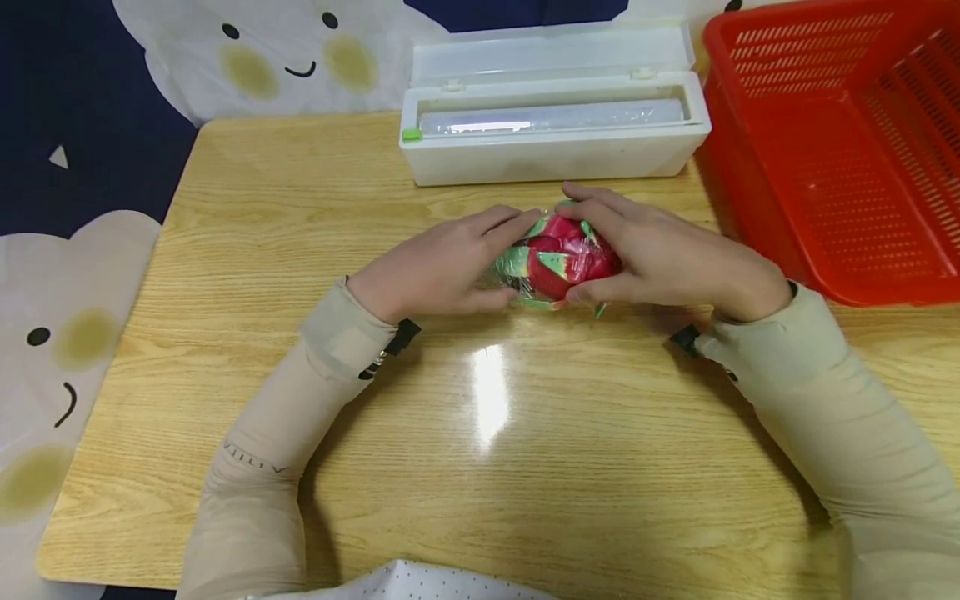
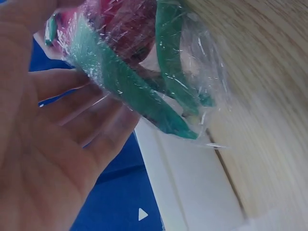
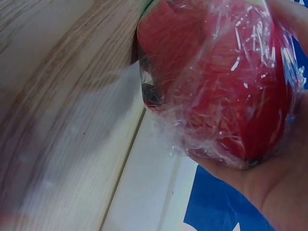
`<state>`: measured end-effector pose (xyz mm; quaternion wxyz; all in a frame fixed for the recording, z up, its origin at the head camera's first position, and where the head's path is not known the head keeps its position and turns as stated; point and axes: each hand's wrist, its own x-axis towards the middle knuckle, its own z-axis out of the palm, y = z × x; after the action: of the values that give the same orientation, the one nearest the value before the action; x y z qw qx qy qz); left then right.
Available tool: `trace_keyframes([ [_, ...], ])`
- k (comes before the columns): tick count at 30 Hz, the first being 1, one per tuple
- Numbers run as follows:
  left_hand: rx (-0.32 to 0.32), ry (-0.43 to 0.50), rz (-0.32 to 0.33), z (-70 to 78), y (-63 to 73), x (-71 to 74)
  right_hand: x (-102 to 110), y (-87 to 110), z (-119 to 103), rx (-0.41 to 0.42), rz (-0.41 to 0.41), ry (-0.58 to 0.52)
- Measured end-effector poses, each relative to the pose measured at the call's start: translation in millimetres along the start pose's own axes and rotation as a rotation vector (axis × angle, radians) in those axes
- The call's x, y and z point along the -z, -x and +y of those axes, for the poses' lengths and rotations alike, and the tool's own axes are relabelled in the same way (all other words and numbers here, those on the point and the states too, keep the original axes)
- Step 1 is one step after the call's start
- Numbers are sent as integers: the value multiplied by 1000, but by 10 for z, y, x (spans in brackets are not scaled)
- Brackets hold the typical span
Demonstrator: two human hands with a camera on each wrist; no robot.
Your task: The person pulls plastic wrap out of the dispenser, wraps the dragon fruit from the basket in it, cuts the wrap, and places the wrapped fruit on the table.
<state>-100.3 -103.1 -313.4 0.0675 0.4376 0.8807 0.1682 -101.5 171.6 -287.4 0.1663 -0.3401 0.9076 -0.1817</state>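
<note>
A bundle of watermelon slices (image 1: 553,265), red with green rinds, is wrapped in clear cling film near the middle of the table. My left hand (image 1: 446,262) holds its left end, fingers along the far side and thumb at the near side. From the right, my right hand (image 1: 663,250) grips the bundle, its thumb in front and its fingers over the back. In the left wrist view, green rinds (image 2: 127,84) show through loose film beside the fingers. Crinkled film (image 3: 216,96) covers the red side in the right wrist view.
Behind the hands stands a white cling film box (image 1: 555,158), lid raised, with a roll of film (image 1: 555,117) inside and a green slider (image 1: 412,134). A red plastic basket (image 1: 780,192) is at the right. The wooden table (image 1: 247,208) has its edge at left.
</note>
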Motion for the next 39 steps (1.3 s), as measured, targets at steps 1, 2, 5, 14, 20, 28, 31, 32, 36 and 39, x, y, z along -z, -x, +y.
trace_keyframes([
  [1,1,9,-2,-2,0,3,-1,0,2,4,4,4],
  [2,1,16,-2,-3,-3,5,-2,0,3,6,8,6],
  [5,1,19,21,4,-13,-1,-7,6,2,6,21,15],
  [14,24,42,49,47,-55,-9,-9,23,-22,-11,50,-1],
  [20,25,40,37,75,-65,-6,-2,27,-22,-18,48,9],
  [28,34,11,45,61,-61,-33,-16,7,0,3,29,20],
  [31,46,5,45,47,-40,-49,-42,-16,6,15,34,13],
  [32,47,4,46,42,-34,-53,-48,-20,7,20,35,8],
  [36,45,24,48,25,-22,-68,-38,-1,13,28,31,-20],
  [39,42,44,48,17,-28,-70,-3,38,15,26,46,-33],
])
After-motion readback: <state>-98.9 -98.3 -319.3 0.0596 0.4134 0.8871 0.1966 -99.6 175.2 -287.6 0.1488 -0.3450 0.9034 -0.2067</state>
